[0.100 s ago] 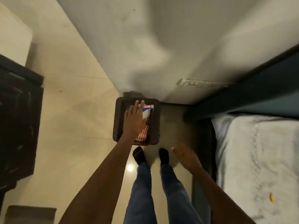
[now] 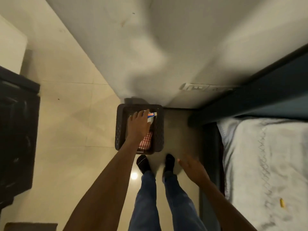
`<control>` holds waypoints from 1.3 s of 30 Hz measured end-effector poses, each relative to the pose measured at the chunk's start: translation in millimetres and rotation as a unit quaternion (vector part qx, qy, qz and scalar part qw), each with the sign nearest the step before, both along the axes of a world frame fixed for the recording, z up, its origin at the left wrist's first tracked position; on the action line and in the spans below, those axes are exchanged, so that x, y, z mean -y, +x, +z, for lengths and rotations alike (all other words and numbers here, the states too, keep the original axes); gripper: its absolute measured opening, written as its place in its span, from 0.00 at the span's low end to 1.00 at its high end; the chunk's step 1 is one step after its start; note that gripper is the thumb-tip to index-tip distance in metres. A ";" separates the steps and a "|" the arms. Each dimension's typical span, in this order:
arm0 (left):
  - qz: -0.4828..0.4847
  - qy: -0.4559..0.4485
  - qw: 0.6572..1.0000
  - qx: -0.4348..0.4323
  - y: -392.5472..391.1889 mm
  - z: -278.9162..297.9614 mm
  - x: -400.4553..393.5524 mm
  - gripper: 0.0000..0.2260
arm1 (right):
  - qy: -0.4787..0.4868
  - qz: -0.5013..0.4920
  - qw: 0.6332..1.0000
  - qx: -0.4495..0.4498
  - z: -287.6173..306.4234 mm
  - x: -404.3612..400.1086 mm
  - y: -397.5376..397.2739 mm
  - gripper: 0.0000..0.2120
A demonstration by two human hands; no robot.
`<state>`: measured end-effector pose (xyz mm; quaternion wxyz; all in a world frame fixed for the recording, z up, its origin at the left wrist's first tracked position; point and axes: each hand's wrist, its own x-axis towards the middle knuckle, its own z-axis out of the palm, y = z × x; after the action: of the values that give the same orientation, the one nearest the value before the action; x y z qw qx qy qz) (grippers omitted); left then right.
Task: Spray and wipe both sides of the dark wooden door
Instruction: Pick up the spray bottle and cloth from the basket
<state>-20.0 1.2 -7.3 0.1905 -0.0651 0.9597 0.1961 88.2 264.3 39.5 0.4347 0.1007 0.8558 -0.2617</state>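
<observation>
From the head view: 1 dark basket [image 2: 120,127] stands on the floor [image 2: 70,114] against the wall [image 2: 166,47], holding 1 white spray bottle [image 2: 151,117] and 1 red checked cloth [image 2: 146,141]. The 2 hands are well apart. The left hand [image 2: 138,125] reaches into the basket, fingers [image 2: 141,113] extended and released, over the bottle; contact is unclear. The right hand [image 2: 191,169] hangs relaxed, holding nothing, beside 1 bed [image 2: 266,164]. Dark wooden furniture [image 2: 16,130] stands left.
</observation>
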 end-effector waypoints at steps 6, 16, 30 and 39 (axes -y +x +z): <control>0.026 0.063 0.997 0.035 -23.4 0.2 10.6 0.18 | 0.001 -0.034 0.998 0.052 0.7 9.6 12.6 0.21; 0.243 0.283 0.926 0.062 24.9 87.1 68.4 0.20 | -0.059 0.039 0.992 -0.104 32.3 83.1 -45.1 0.47; 0.253 0.394 0.884 0.012 76.4 178.5 100.9 0.21 | -0.315 0.085 0.938 -0.117 79.3 161.9 -57.4 0.44; 0.302 0.552 0.774 -0.065 68.7 186.9 88.7 0.18 | -0.307 0.111 0.941 -0.085 91.2 182.2 -47.2 0.59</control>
<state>48.8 -87.6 179.6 0.0621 -0.2224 0.6276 0.7435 41.0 82.1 130.8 0.3963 -0.1562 0.7737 -0.4690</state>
